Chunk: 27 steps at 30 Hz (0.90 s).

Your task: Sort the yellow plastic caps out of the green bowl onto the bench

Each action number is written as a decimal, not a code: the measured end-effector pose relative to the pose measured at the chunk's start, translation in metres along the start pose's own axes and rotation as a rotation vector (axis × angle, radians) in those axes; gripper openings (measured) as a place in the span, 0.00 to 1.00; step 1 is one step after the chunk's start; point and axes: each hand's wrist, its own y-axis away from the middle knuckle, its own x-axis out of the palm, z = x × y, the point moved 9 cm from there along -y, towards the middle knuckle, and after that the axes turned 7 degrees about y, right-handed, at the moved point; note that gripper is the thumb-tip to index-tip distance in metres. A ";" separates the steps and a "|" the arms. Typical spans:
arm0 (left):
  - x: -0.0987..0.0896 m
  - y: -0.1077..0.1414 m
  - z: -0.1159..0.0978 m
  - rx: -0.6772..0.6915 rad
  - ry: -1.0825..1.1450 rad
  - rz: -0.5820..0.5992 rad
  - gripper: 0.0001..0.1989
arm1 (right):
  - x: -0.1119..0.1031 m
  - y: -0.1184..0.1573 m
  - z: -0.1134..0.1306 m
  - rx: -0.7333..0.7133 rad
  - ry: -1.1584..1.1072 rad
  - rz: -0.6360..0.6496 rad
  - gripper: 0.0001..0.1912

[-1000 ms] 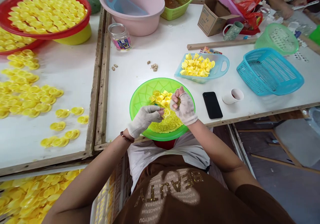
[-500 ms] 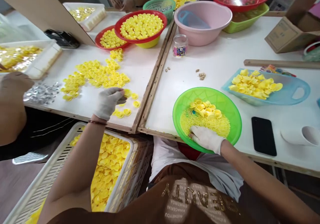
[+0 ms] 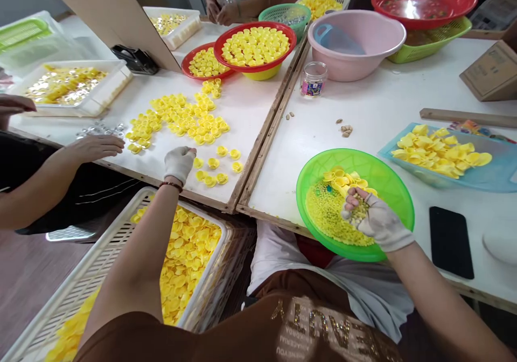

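Note:
My right hand, in a worn white glove, is curled over a green plastic bowl with small yellow granules in its fingers. The bowl holds a heap of those granules and a cluster of yellow plastic caps. My left hand, also gloved, is bunched above a white board, close to several loose yellow caps. Whether it holds anything is hidden by its curled fingers.
A white crate of yellow caps stands below my left arm. A co-worker's hand rests on the board's edge. To the right are a blue tray of caps and a black phone. A pink basin stands beyond.
My left hand has moved from the green bowl out to the loose caps on the board. My right hand has gone from pressing into the granules to lifting some. The view has swung left.

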 end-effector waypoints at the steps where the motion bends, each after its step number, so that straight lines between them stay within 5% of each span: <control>1: 0.007 0.008 -0.019 0.056 0.006 -0.007 0.11 | -0.003 0.000 0.003 0.008 -0.090 -0.018 0.07; 4: 0.052 0.051 -0.093 0.262 0.113 0.083 0.15 | -0.002 0.001 0.016 -0.033 -0.331 0.022 0.07; 9: 0.169 0.183 -0.229 0.781 0.237 0.548 0.10 | -0.011 0.003 0.047 -0.284 -0.294 0.017 0.16; 12: 0.236 0.230 -0.266 0.902 0.031 0.664 0.10 | -0.013 0.006 0.055 -0.357 -0.184 -0.005 0.17; 15: 0.278 0.233 -0.275 0.842 -0.150 0.634 0.08 | -0.013 0.012 0.054 -0.383 -0.104 -0.010 0.17; 20: 0.289 0.224 -0.271 0.765 -0.225 0.587 0.12 | -0.015 0.015 0.052 -0.436 0.125 -0.021 0.17; 27: 0.257 0.251 -0.250 0.757 -0.099 0.587 0.06 | -0.016 0.016 0.051 -0.465 0.311 -0.041 0.19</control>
